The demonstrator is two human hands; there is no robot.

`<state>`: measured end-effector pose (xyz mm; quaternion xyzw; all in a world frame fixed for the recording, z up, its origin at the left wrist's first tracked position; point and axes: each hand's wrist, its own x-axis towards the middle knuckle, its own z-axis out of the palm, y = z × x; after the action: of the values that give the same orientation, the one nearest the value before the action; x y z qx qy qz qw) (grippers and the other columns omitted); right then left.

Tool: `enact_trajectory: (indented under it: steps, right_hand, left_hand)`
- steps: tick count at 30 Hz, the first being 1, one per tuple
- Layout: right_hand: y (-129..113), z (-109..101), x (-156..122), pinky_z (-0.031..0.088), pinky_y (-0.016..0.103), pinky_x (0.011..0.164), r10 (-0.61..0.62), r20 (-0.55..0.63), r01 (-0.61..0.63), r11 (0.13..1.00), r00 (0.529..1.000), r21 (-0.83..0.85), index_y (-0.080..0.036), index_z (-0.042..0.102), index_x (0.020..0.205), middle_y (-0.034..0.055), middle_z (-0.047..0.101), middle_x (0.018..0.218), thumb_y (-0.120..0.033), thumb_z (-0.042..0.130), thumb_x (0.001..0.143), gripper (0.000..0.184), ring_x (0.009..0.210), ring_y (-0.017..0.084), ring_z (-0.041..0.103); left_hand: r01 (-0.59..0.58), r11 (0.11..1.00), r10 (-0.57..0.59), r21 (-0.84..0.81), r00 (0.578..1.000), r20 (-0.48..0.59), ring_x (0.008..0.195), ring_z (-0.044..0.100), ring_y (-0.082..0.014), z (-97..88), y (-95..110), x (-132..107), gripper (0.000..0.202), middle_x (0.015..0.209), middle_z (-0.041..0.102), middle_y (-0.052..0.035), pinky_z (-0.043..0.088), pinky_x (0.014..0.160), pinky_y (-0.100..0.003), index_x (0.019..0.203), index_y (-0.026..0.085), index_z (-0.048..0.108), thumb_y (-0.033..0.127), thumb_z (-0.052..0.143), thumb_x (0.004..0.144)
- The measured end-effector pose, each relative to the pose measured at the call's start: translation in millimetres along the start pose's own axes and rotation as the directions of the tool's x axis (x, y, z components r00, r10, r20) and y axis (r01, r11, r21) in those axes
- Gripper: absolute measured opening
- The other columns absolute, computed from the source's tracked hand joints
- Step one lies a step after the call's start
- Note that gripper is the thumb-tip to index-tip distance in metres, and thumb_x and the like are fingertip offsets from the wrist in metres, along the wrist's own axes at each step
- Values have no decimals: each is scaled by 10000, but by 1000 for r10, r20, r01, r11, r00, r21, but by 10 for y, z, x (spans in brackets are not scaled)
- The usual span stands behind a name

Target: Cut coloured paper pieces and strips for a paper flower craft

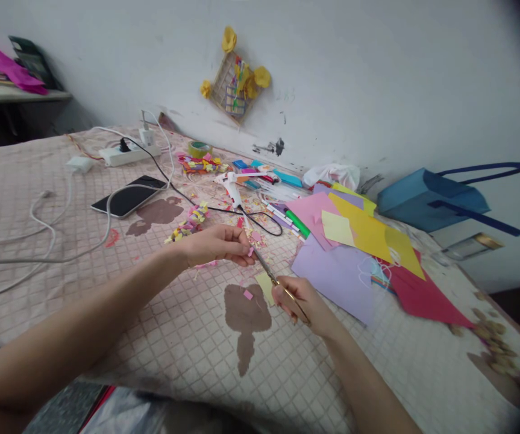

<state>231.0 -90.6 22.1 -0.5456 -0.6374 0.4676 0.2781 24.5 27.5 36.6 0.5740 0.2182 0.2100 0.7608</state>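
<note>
Left forearm (pixel 119 298): bare, in long diagonal from lower left, extended forward and inward. Left wrist (pixel 184 253): nearly straight. Left hand (pixel 217 245): fingers (pixel 236 247) bent, tips drawn together in a pinch directed toward the right. Right forearm (pixel 363 371): bare, slanting up and leftward from lower right. Right hand (pixel 307 298): curled in a closed grip, directed forward and inward. Hands close together without contact, left slightly farther forward.

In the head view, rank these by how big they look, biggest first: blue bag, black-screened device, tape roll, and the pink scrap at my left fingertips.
1. Blue bag
2. Black-screened device
3. Tape roll
4. Pink scrap, pinched in your left hand
</note>
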Motion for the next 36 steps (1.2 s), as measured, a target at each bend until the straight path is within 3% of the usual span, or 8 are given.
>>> enact_trajectory:
  steps: [24,36]
  right_hand:
    - [2,-6,-12,257,199,415,-22,4,22,1000,1000,-13,-172,461,639,-58,348,481,-545,408,834,425,429,69,316]
    - [-8,-12,7,256,197,412,-29,19,29,999,999,-31,-177,419,595,-60,337,468,-559,413,825,446,429,67,322]
  left_hand:
    - [33,999,-32,-18,998,44,747,660,-115,-22,-9,2,108,843,690,-74,517,723,-235,743,99,544,149,639,743]
    - [44,999,-44,-11,998,47,709,660,-111,-34,-20,12,115,787,693,-59,513,672,-222,728,107,543,160,645,734]
